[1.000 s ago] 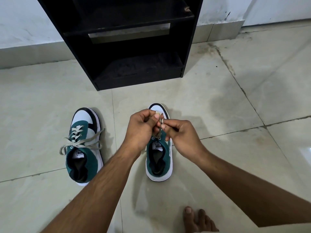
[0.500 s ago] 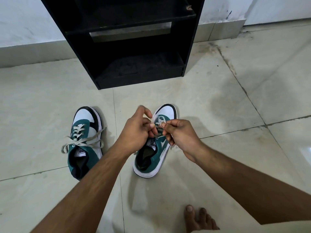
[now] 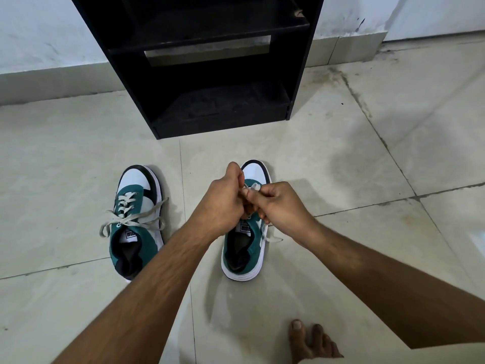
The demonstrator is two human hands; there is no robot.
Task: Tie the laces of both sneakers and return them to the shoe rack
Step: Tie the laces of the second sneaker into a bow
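In front of the black rack (image 3: 210, 74), on the pale tiled floor (image 3: 341, 158), two green, white and black sneakers stand side by side with their toes toward the rack. Both are well short of the rack's bottom shelf, which holds nothing visible. The left sneaker (image 3: 136, 222) sits off to the rack's left front; its grey laces (image 3: 131, 219) lie in a bow, loops and ends spread across the tongue and out over both sides. The right sneaker (image 3: 248, 237) stands roughly in line with the rack's right half, nearer the person than the rack.

Over the right sneaker's lacing both hands meet. The left hand (image 3: 223, 203) is closed in a loose fist, thumb uppermost, pinching lace between thumb and fingers. The right hand (image 3: 278, 203) is curled too, its fingertips pressed against the left's and gripping a short pale loop of lace (image 3: 250, 186) that shows just above the knuckles. The hands touch and cover most of the eyelets, so how far the knot has got cannot be told. One loose lace end trails out on the floor just beside this sneaker, on the side away from the other shoe.

A bare foot (image 3: 312, 342) rests on the floor at the near edge of view, far from the rack, with both forearms reaching in from below.
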